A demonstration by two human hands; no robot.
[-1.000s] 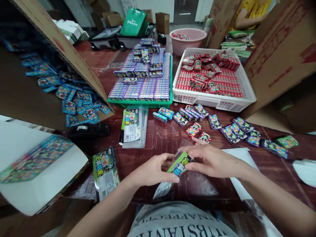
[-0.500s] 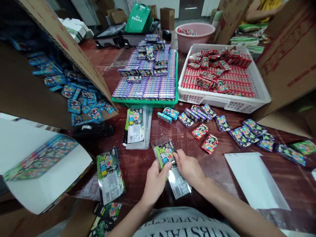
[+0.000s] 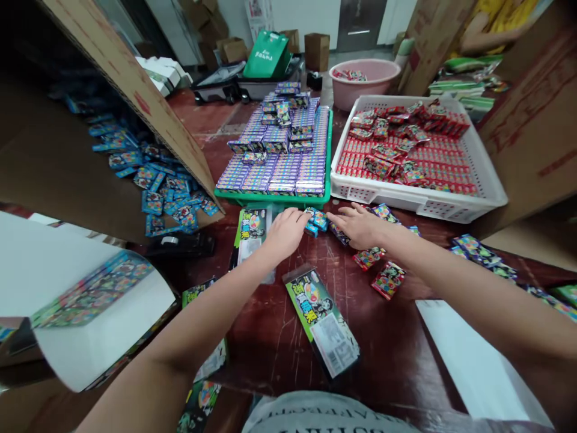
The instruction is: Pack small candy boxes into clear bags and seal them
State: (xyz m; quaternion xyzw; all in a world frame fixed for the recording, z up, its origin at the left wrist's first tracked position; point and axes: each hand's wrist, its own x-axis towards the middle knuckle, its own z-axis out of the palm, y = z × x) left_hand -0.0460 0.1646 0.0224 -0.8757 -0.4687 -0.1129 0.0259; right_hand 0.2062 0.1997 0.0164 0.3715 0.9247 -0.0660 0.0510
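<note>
My left hand (image 3: 287, 231) reaches over the dark red table, its fingers beside two small blue boxes (image 3: 318, 219). To the right, my right hand (image 3: 356, 225) has its fingers spread over several purple boxes (image 3: 384, 212), partly hiding them. Neither hand visibly grips anything. Nearer my body a green and black printed packet (image 3: 321, 322) lies flat. Another such packet (image 3: 249, 231) lies under clear plastic left of my left hand. Two red boxes (image 3: 388, 280) rest below my right hand.
Behind stand a green tray (image 3: 328, 162) of purple boxes and a white basket (image 3: 417, 207) of red packs. A cardboard carton (image 3: 180, 129) holds blue boxes at left. White sheets (image 3: 473, 361) lie at right. A person's arm (image 3: 487, 37) shows at the top right.
Both hands have let go of the packet, which now lies on the table, and have moved forward to the small boxes. The camera view has shifted slightly.
</note>
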